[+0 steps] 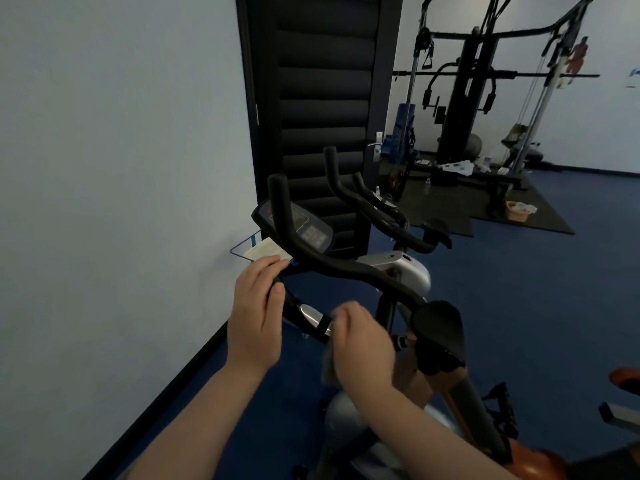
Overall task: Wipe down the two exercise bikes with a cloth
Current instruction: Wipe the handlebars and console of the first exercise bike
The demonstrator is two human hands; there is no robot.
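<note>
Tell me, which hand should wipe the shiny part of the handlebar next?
Probably the right hand: it grips the cloth right beside the shiny silver section of the handlebar. The left hand holds the bar farther up, steadying it, with no cloth.

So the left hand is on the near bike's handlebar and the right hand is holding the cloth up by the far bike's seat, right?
Not quite. The right hand holds the cloth at the near bike's handlebar, not the far bike's seat. The left hand is on that handlebar, as the head view shows.
</note>
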